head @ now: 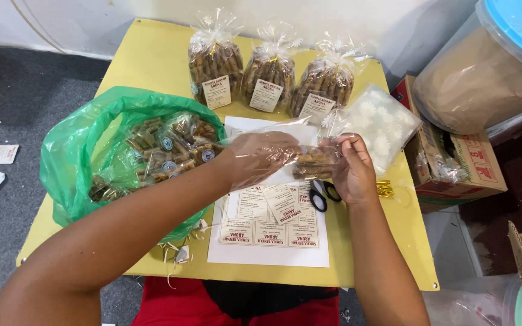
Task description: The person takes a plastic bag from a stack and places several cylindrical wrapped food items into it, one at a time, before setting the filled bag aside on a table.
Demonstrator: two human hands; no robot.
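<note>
My left hand (260, 156) is inside a clear plastic bag (291, 145), pushing brown stick snacks (315, 164) into it. The fingers of my right hand (351, 169) grip the bag's far end beside the snacks. Both hands hover over a white sheet of labels (270, 232) on the yellow table (152, 60). A green plastic bag (86, 157) full of small wrapped snack packs (170, 151) lies at my left forearm. Three filled, tied and labelled bags (267, 75) stand in a row at the far side.
Black-handled scissors (321, 194) lie under my right hand, gold twist ties (385, 188) beside them. A stack of flower-printed clear bags (379, 124) lies at the right. Off the table's right side are a cardboard box (460, 169) and a large tub with a blue lid (490, 66).
</note>
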